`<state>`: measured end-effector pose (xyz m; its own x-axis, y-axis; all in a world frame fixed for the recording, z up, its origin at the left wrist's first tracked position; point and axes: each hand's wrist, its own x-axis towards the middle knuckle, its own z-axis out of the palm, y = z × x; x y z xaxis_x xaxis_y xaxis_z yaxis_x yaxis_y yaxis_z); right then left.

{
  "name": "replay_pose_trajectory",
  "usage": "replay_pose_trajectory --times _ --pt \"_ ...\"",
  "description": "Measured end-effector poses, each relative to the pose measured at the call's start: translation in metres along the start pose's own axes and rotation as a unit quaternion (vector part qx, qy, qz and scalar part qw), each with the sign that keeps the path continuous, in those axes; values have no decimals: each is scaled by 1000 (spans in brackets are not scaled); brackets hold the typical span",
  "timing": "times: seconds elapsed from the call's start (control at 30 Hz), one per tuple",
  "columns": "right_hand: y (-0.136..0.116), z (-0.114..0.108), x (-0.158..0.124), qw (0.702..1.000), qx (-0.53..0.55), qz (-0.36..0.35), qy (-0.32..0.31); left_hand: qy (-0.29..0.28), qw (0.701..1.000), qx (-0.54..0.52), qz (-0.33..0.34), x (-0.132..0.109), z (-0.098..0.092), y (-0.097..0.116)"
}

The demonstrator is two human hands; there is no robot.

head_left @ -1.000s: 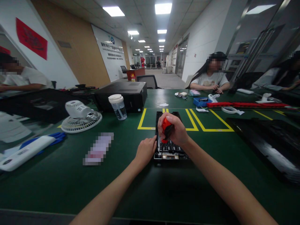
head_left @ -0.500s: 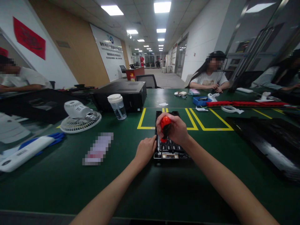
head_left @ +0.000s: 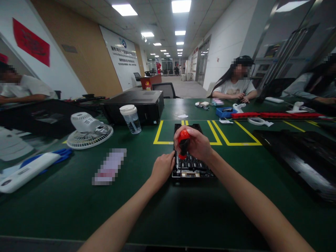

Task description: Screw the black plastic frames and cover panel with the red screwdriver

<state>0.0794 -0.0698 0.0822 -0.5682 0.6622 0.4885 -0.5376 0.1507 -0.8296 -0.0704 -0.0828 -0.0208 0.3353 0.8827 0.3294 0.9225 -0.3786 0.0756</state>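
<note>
My right hand point(head_left: 197, 142) is closed around the red and black handle of a screwdriver point(head_left: 184, 141), held nearly upright over a black case point(head_left: 194, 174). The screwdriver's thin shaft runs down to the near left corner of the case, where its tip is hard to make out. Inside the case, rows of dark rounded shapes and a pale metallic part at the near end show. My left hand point(head_left: 163, 168) grips the case's left edge, its fingers together and partly hidden. The far part of the case lies behind my right hand.
Left on the green table point(head_left: 147, 217) are a lidded cup point(head_left: 131, 120), a white fan point(head_left: 90, 131), a blurred-out flat item point(head_left: 110, 167) and a large black box point(head_left: 133, 105). A long black panel point(head_left: 296, 161) lies right, past yellow tape lines. Other people sit around the table.
The screwdriver handle has tipped very slightly to the left in my right hand. My left hand stays at the case's edge, and the case has not visibly moved.
</note>
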Motion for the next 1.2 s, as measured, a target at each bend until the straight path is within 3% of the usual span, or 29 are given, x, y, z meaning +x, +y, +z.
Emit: replay_pose_trajectory --times 1.2 --pt "-7 0 -2 999 -5 34 -33 -13 1000 -23 -14 1 -5 3"
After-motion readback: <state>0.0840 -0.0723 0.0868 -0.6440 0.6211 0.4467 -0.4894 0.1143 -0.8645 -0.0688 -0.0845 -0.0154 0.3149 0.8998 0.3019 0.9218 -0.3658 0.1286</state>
